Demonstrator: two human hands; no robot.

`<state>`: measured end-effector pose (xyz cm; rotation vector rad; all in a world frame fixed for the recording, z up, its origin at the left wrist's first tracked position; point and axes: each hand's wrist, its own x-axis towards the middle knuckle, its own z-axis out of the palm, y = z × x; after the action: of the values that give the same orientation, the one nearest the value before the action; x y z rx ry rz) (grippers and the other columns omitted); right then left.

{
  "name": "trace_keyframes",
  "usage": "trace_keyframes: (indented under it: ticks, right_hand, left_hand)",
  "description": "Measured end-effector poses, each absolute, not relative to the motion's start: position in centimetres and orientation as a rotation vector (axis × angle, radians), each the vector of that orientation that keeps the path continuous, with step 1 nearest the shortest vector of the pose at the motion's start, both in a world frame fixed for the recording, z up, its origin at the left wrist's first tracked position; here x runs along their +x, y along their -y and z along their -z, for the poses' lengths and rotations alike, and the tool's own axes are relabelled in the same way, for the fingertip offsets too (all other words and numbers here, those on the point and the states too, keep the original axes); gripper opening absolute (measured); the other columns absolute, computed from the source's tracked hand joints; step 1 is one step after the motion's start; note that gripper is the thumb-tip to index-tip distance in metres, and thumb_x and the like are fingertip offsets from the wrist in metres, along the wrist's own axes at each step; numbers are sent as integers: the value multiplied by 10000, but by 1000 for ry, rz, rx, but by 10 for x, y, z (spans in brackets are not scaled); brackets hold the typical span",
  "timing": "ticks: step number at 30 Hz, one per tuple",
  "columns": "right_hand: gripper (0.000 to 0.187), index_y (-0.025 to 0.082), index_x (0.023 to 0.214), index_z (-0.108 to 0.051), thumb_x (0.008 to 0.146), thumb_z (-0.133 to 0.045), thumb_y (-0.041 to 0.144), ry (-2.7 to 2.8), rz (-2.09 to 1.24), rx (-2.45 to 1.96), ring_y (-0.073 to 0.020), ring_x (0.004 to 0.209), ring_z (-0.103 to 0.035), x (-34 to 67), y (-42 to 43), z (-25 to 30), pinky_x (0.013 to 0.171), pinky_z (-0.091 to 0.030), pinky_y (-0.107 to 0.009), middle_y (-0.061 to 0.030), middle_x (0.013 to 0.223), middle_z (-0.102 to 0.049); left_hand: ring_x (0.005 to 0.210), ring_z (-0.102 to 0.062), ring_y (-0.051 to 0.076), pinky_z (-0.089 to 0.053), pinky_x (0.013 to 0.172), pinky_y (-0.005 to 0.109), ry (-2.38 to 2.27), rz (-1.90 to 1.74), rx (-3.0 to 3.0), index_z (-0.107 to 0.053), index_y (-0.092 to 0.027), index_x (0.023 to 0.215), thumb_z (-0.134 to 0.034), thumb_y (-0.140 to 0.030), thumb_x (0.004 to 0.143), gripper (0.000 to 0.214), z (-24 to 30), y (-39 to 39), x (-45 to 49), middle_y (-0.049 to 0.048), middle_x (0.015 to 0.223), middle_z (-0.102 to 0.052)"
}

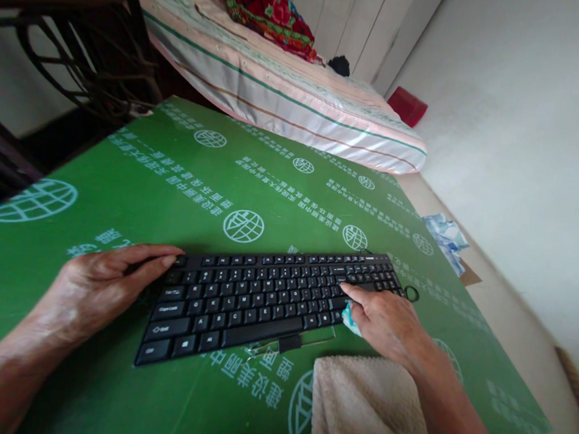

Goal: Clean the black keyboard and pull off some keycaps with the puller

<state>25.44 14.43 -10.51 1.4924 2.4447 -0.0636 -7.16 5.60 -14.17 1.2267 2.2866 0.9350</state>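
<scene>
A black keyboard lies at a slant on the green board. My left hand pinches its upper left corner between thumb and fingers. On the right, my right hand is closed around a small crumpled white and teal cloth, partly hidden under the fingers. The right index fingertip rests on keys towards the right side of the keyboard. Just below the keyboard's front edge lies a small black piece with thin wires. A folded beige towel lies beside my right forearm.
Behind the board stands a bed with a striped mattress and a red flowered blanket. Dark metal framework is at the left. To the right are a white wall and crumpled pale blue-and-white material on the floor.
</scene>
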Motion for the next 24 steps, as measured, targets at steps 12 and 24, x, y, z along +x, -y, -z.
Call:
trace_keyframes:
  ticks: [12, 24]
  right_hand:
    - [461, 306, 1301, -526, 877, -359, 237, -2396, 80, 1509, -244, 872, -688, 253, -142, 103, 769, -484, -357, -79, 999, -726]
    - [468, 286, 1296, -537, 865, -363, 235, -2402, 110, 1515, -266, 880, -688, 253, -143, 102, 777, -490, -383, -99, 976, -729]
  left_hand:
    - [947, -652, 274, -444, 989, 383, -2283, -925, 1203, -708, -199, 854, -462, -595, 564, 550, 141, -55, -71, 43, 974, -732]
    - [895, -666, 255, -468, 963, 380, -2296, -913, 1267, -714, -211, 843, -454, -600, 595, 529, 140, -55, -72, 25, 938, -737]
